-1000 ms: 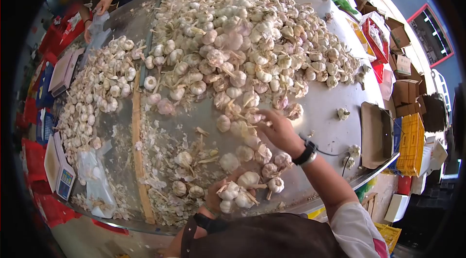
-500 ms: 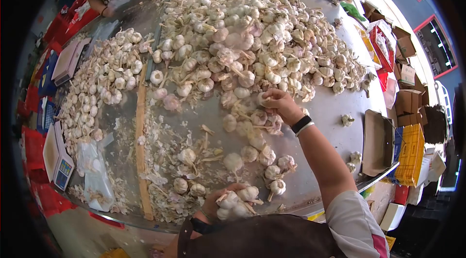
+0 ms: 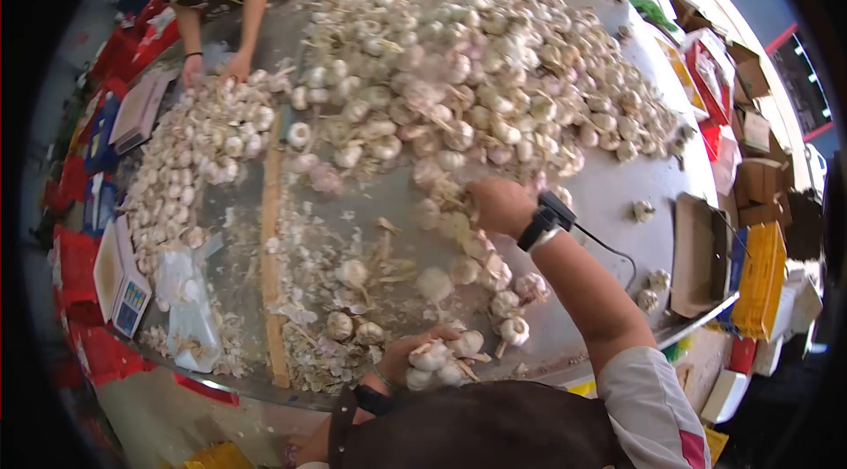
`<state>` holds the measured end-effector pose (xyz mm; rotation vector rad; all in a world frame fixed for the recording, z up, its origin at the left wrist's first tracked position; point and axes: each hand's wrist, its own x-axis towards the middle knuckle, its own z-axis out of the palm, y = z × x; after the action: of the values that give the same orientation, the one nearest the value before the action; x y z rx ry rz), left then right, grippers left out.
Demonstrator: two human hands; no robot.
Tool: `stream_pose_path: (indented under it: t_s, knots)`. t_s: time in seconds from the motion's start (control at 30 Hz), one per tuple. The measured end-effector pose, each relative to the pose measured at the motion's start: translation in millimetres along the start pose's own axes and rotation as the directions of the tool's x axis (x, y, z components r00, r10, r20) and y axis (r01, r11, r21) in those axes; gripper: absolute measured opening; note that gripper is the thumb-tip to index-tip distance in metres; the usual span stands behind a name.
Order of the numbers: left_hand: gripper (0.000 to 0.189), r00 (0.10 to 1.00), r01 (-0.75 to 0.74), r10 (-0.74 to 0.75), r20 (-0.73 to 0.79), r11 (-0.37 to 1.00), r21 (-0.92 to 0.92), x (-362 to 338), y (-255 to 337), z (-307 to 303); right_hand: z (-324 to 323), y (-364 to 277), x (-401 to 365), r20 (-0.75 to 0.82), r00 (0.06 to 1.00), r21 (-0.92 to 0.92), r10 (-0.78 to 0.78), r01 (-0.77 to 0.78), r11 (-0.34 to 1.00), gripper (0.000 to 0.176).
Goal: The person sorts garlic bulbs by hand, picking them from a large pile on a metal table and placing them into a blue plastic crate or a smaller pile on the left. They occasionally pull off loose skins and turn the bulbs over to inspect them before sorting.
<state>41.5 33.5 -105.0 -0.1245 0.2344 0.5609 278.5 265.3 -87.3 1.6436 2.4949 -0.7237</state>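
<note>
Several garlic bulbs [image 3: 430, 361] rest in my left hand [image 3: 399, 358], its fingers curled around them near the table's front edge. My right hand [image 3: 499, 205] reaches over the middle of the table, at the near edge of the big garlic pile [image 3: 503, 63]. Its fingertips point down and are hidden, so what it holds, if anything, does not show. Between my hands a line of loose bulbs [image 3: 505, 302] lies on the metal table [image 3: 609, 204]. More bulbs [image 3: 341, 325] sit among peeled skins to the left.
A wooden strip [image 3: 272, 266] divides the table. Left of it are a second garlic pile [image 3: 168, 178], a plastic bag [image 3: 190, 315] and a scale [image 3: 123, 279]. A co-worker's hands [image 3: 216, 70] touch that pile. A cardboard tray [image 3: 700, 257] and yellow crate [image 3: 761, 279] stand right.
My right hand has turned and lowered, and the bulb it held no longer shows. The co-worker's hands have moved down to the left pile. The view has shifted slightly.
</note>
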Motion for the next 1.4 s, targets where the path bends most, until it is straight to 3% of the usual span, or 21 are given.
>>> stream_pose_path:
  t_s: [0.03, 0.1, 0.2, 0.27, 0.33, 0.37, 0.47, 0.5, 0.53, 0.6, 0.7, 0.73, 0.77, 0.87, 1.0, 1.03, 1.17, 1.27, 1.33, 1.37, 1.4]
  knots:
    - [0.049, 1.000, -0.010, 0.010, -0.004, 0.997, -0.073, -2, -4, 4, -1, 2, 1, -0.025, 1.000, 0.031, 0.011, -0.011, 0.999, 0.049]
    - [0.048, 0.972, -0.017, 0.051, -0.228, 0.989, 0.148, -6, -8, -13, 3, 3, 7, -0.075, 0.996, 0.058, 0.043, -0.039, 0.998, 0.048]
    - [0.047, 0.995, -0.071, 0.080, -0.064, 0.988, 0.139, -6, -10, 11, 4, 3, -1, -0.089, 0.988, 0.295, 0.126, -0.095, 0.951, 0.051]
    - [0.038, 0.984, -0.080, 0.133, -0.118, 0.923, 0.377, -10, -9, 22, 18, 17, -3, -0.312, 0.935, 0.408, 0.168, -0.028, 0.913, 0.056]
    - [0.045, 0.995, -0.070, 0.086, -0.041, 0.952, 0.297, -5, -4, 10, 9, 17, -15, -0.141, 0.934, 0.865, 0.328, -0.045, 0.499, 0.049]
    - [0.053, 0.999, -0.019, 0.011, 0.041, 0.978, 0.207, -3, -1, 6, 6, 14, -23, -0.209, 0.922, 0.888, 0.324, 0.041, 0.458, 0.046]
    - [0.070, 0.997, -0.065, 0.054, 0.049, 0.960, 0.273, -10, 2, 29, -29, -34, -75, -0.253, 0.963, 0.781, 0.089, 0.149, 0.607, 0.044]
    - [0.079, 0.989, -0.088, 0.045, 0.139, 0.943, 0.321, -3, 2, 21, -33, -50, -93, -0.202, 0.979, 0.783, -0.015, 0.171, 0.598, 0.046]
    - [0.088, 0.998, -0.057, 0.058, 0.006, 0.957, 0.284, -1, 0, 34, -22, -53, -106, 0.016, 0.999, 0.849, -0.037, 0.006, 0.529, 0.050]
    - [0.091, 0.984, -0.027, -0.025, 0.176, 0.958, 0.285, 6, 2, 21, -35, -96, -134, -0.017, 0.927, 0.627, -0.375, 0.302, 0.718, 0.059]
    - [0.084, 0.931, -0.001, -0.044, 0.362, 0.993, 0.121, 1, 7, 11, -21, -131, -152, 0.008, 0.887, 0.497, -0.463, 0.398, 0.771, 0.072]
    - [0.079, 0.903, 0.049, -0.070, 0.423, 0.997, 0.061, -5, 8, 18, -13, -133, -156, -0.036, 0.879, 0.550, -0.475, 0.414, 0.725, 0.077]
    - [0.072, 0.926, -0.377, 0.289, 0.242, 0.694, 0.614, -3, 0, 13, -9, -133, -158, 0.008, 0.883, 0.614, -0.468, 0.365, 0.700, 0.091]
    - [0.063, 0.868, -0.494, 0.302, 0.394, 0.607, 0.623, -18, 5, 15, 14, -146, -166, -0.113, 0.919, 0.721, -0.378, 0.338, 0.605, 0.094]
    - [0.063, 0.923, -0.385, 0.311, 0.226, 0.749, 0.539, -64, 6, 57, 17, -174, -178, -0.154, 0.942, 0.581, -0.299, 0.331, 0.743, 0.112]
    - [0.068, 0.859, -0.506, 0.253, 0.444, 0.543, 0.670, -52, 15, 42, 16, -181, -178, -0.183, 0.938, 0.516, -0.293, 0.346, 0.784, 0.116]
    - [0.073, 0.873, -0.466, 0.241, 0.425, 0.670, 0.578, -62, 25, 16, 23, -198, -168, -0.138, 0.974, 0.686, -0.181, 0.226, 0.691, 0.128]
    - [0.077, 0.946, -0.300, 0.229, 0.229, 0.887, 0.351, -74, 34, 12, 19, -218, -159, -0.205, 0.963, 0.815, -0.176, 0.267, 0.515, 0.127]
    - [0.069, 0.942, -0.331, 0.326, 0.076, 0.873, 0.359, -100, 50, 32, 19, -226, -150, -0.176, 0.978, 0.925, -0.112, 0.203, 0.321, 0.130]
    - [0.045, 0.948, -0.304, 0.309, -0.078, 0.950, 0.077, -114, 58, 52, 24, -220, -143, -0.190, 0.975, 0.914, -0.115, 0.219, 0.341, 0.129]
    - [0.045, 0.948, -0.301, 0.307, -0.081, 0.951, 0.077, -115, 66, 47, 27, -215, -138, -0.189, 0.976, 0.916, -0.112, 0.217, 0.338, 0.129]
